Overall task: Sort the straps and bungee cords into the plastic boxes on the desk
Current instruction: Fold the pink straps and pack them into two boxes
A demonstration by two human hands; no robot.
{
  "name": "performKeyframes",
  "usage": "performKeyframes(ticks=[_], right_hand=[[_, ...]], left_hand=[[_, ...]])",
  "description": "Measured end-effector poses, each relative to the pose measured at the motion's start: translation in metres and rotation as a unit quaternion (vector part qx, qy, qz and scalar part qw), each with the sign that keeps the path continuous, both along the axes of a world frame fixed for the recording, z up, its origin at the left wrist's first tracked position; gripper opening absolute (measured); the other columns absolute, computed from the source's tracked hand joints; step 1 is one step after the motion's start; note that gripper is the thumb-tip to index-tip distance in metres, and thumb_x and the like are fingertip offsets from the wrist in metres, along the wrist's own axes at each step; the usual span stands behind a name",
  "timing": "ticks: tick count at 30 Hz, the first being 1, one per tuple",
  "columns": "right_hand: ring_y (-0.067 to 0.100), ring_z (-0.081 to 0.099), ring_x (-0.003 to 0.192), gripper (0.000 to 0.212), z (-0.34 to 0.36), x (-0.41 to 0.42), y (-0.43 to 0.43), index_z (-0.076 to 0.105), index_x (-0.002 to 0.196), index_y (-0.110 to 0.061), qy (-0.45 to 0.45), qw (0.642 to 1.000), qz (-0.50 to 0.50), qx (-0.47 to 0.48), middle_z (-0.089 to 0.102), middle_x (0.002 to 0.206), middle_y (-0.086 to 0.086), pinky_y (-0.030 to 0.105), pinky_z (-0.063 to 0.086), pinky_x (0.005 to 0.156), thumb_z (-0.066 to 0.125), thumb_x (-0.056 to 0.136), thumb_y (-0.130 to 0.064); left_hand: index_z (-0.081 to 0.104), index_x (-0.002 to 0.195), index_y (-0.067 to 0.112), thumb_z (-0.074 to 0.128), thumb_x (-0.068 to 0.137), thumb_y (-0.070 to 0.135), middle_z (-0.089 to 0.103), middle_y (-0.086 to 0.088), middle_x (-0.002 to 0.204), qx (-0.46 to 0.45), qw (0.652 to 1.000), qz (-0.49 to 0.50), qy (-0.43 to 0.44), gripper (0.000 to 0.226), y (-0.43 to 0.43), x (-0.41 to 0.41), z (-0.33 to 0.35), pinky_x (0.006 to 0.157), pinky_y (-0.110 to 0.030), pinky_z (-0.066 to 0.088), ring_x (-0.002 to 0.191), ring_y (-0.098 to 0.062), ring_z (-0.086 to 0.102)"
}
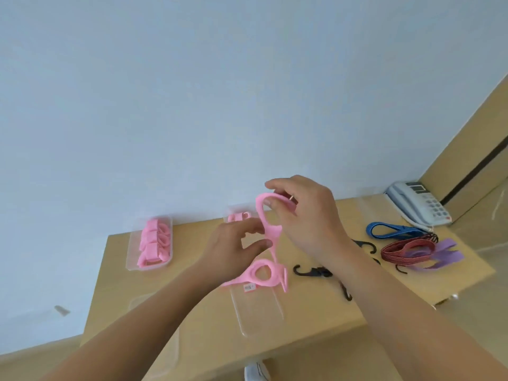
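So from the head cam: right hand [305, 215] is pinching the top loop of a pink strap [270, 237] and holding it up. The strap's lower coils sag onto the clear plastic box [258, 317] at the desk's [316, 320] front middle, so I'd guess it's getting folded up to fit in there. Left hand [231, 251] has loosely curled fingers right at the strap's middle, probably steadying it, but I can't tell if it's actually gripping. Another box [130, 259] near the back-left edge already holds rolled pink straps. Still loose toward the right edge: blue bungee cord [384, 229], red bungee cord [395, 250] and purple strap [439, 253], bunched together. Black hooks [312, 272] lie just right of the box and could snag. There's a telephone [417, 207] in the back-right corner.
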State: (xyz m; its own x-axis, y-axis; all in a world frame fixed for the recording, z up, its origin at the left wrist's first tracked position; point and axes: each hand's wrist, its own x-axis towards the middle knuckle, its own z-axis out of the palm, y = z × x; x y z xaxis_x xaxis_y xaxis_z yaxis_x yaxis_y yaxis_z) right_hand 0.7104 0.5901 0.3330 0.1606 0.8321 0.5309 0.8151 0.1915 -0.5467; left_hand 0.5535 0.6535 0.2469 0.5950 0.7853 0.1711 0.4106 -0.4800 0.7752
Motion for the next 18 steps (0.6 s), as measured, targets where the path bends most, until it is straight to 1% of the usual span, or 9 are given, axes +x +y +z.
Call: performKeyframes(ticks=[3,6,8,10,11,13,14,16,18], right_hand=[[0.01,0.062,0.081,0.018,0.036,0.007,-0.017,0.076,0.105,-0.014,0.012,0.999,-0.027,0.041,0.073,0.093,-0.001,0.027,0.051,0.075,0.073,0.088,-0.012],[0.007,0.063,0.086,0.016,0.069,0.016,-0.033,0.077,0.101,-0.018,0.049,0.995,-0.043,0.073,0.073,0.094,-0.005,0.017,0.048,0.074,0.075,0.087,-0.011],[0.006,0.064,0.086,0.014,0.088,0.021,-0.041,0.077,0.099,-0.019,0.066,0.992,-0.045,0.101,0.073,0.093,-0.01,0.018,0.05,0.075,0.075,0.087,-0.012],[0.005,0.066,0.086,0.014,0.104,0.024,-0.047,0.077,0.098,-0.021,0.091,0.987,-0.036,0.127,0.073,0.091,-0.015,0.021,0.052,0.076,0.076,0.086,-0.013],[0.005,0.067,0.086,0.013,0.11,0.025,-0.048,0.077,0.097,-0.022,0.105,0.984,-0.029,0.139,0.073,0.09,-0.016,0.021,0.053,0.077,0.077,0.086,-0.015],[0.006,0.069,0.087,0.009,0.119,0.028,-0.049,0.077,0.095,-0.022,0.131,0.979,-0.01,0.159,0.074,0.087,-0.016,0.021,0.054,0.08,0.076,0.088,-0.017],[0.006,0.069,0.088,0.007,0.121,0.03,-0.049,0.077,0.094,-0.021,0.133,0.977,0.0,0.169,0.074,0.088,-0.016,0.021,0.054,0.081,0.073,0.09,-0.017],[0.007,0.069,0.093,0.012,0.123,0.032,-0.048,0.078,0.096,-0.018,0.116,0.976,0.024,0.183,0.075,0.091,-0.016,0.023,0.054,0.085,0.066,0.095,-0.014],[0.006,0.069,0.098,0.017,0.122,0.031,-0.046,0.078,0.101,-0.016,0.082,0.975,0.056,0.197,0.075,0.098,-0.015,0.024,0.053,0.086,0.062,0.096,-0.013]], left_hand=[[0.076,0.103,0.034,0.078,0.091,0.028,0.076,0.023,0.102,-0.05,0.995,-0.012,-0.082,0.013,-0.008,0.015,0.03,0.096,-0.035,0.055,0.102,0.0,0.069],[0.075,0.103,0.03,0.081,0.089,0.027,0.076,0.019,0.102,-0.068,0.99,-0.027,-0.125,0.016,-0.018,0.032,0.059,0.094,-0.033,0.056,0.103,-0.002,0.07],[0.075,0.102,0.027,0.079,0.091,0.025,0.076,0.018,0.098,-0.057,0.987,-0.037,-0.144,0.012,-0.025,0.042,0.078,0.088,-0.028,0.055,0.098,-0.002,0.07],[0.078,0.094,0.023,0.076,0.094,0.021,0.077,0.009,0.091,-0.082,0.981,-0.03,-0.175,0.003,-0.031,0.047,0.096,0.081,-0.028,0.053,0.085,-0.007,0.069],[0.078,0.092,0.019,0.074,0.095,0.02,0.077,0.002,0.088,-0.099,0.976,-0.023,-0.191,0.005,-0.033,0.048,0.105,0.078,-0.03,0.053,0.081,-0.011,0.069],[0.077,0.094,0.01,0.07,0.098,0.015,0.078,-0.004,0.084,-0.125,0.966,-0.016,-0.227,0.01,-0.038,0.046,0.121,0.079,-0.033,0.057,0.08,-0.015,0.071],[0.076,0.096,0.007,0.068,0.099,0.013,0.078,-0.006,0.082,-0.135,0.959,-0.014,-0.248,0.01,-0.04,0.043,0.129,0.078,-0.031,0.06,0.078,-0.016,0.073],[0.073,0.102,0.004,0.065,0.1,0.01,0.076,-0.008,0.079,-0.156,0.945,-0.008,-0.286,0.01,-0.045,0.038,0.142,0.073,-0.029,0.06,0.073,-0.018,0.072],[0.07,0.107,0.002,0.064,0.1,0.008,0.077,-0.011,0.083,-0.169,0.935,-0.003,-0.311,0.011,-0.049,0.034,0.152,0.074,-0.033,0.062,0.074,-0.021,0.072]])
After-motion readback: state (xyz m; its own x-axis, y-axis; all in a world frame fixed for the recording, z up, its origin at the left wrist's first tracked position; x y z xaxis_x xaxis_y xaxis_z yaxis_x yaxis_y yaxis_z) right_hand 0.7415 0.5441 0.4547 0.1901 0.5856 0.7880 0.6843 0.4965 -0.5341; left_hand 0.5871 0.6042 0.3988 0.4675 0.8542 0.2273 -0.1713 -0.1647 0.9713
